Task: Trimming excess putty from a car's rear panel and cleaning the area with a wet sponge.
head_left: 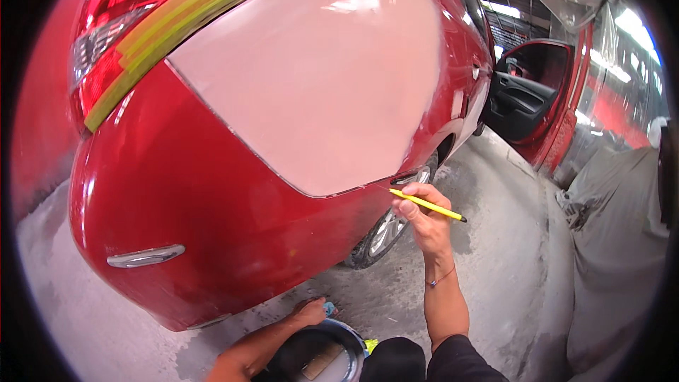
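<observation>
My right hand [422,219] pinches a slim yellow pen-shaped tool [440,209] with a black end. A thin point seems to reach from it toward the seam between the red rear bumper [212,219] and the pale pink primed panel [325,78] of the car; I cannot tell if it touches. Low in the view, my left hand [310,311] is closed around a crumpled blue cloth-like piece [329,308], beside the rim of a bucket [352,331]. A brownish block [322,361] shows in the bucket.
Yellow-green masking tape [191,18] edges the red tail light [134,0]. Below the panel sits the rear wheel [387,232]. Farther off, a car door [530,95] stands open. A grey sheet [615,240] drapes something at the right.
</observation>
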